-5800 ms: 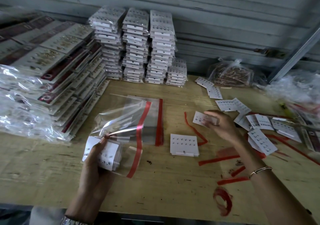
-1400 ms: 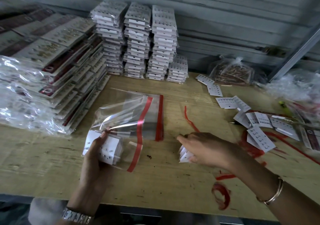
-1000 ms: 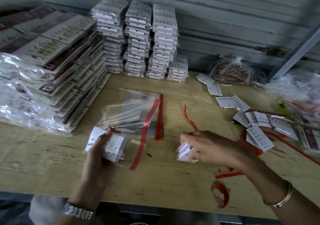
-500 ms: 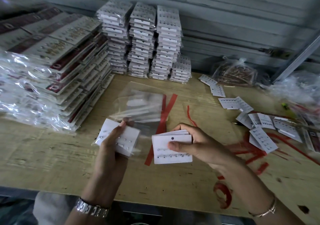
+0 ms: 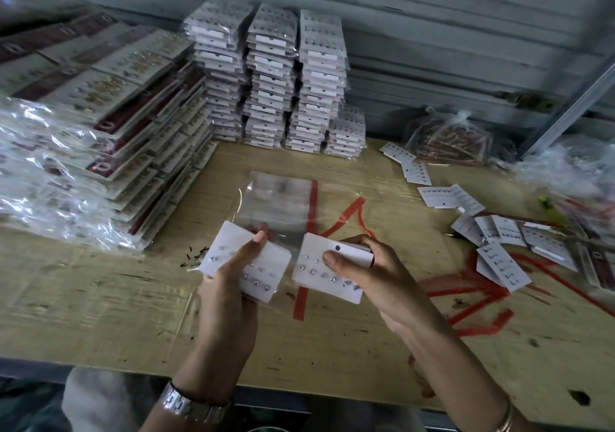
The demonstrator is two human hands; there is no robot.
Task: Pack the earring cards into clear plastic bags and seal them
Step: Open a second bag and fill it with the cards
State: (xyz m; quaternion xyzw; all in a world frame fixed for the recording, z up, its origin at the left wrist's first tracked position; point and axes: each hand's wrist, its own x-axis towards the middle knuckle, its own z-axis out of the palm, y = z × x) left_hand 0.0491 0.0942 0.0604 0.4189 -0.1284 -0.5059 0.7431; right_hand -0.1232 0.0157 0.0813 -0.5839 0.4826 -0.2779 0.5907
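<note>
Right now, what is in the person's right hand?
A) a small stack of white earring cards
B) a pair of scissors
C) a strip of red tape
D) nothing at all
A: the right hand pinches a small stack of white earring cards, thumb on top near the punched hole, while the left hand holds the bagged cards.

card stacks (image 5: pixel 273 75) behind bag (image 5: pixel 283 198), loose cards (image 5: pixel 499 242) right

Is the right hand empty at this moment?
No, the right hand grips a small stack of white earring cards, with its thumb pressed on the top card.
</note>
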